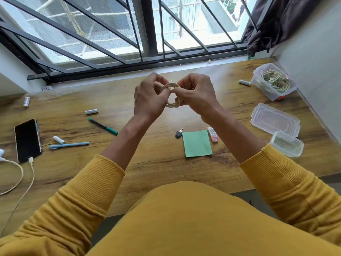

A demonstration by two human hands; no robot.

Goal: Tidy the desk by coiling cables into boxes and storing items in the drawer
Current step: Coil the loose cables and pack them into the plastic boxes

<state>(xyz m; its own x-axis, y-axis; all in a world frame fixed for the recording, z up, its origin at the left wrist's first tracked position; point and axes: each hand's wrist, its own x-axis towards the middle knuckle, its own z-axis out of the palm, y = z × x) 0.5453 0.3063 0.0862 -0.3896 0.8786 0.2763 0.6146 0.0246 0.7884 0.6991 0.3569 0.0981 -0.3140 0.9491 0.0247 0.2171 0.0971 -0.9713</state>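
A wood-grain bench (156,163) runs under a window fitted with dark metal bars (103,34), with a dark curtain (276,24) bunched at the right and a pale wall beside it.

Raised above the middle of the bench, the left hand (149,97) and the right hand (197,95) both pinch a small cream braided cable coil (172,96) with curled fingers, one hand on each side of the ring. The coil stands roughly on edge, its open centre facing the camera; a short cable end sticks up at its top.

At the far right an open clear plastic box (275,84) holds another coiled pale cable. Nearer lie a clear plastic lid (275,120) and a smaller closed clear container (287,144), touching the lid's near corner.

On the left, a black phone (27,140) lies with a cream charging cable (27,180) plugged into its near end. Scattered around are white batteries (91,111), a green-capped pen (103,126) and a light blue pen (69,145). Near the centre a green paper square (196,143) lies between a small black-headed key (179,133) and a white eraser (213,134).
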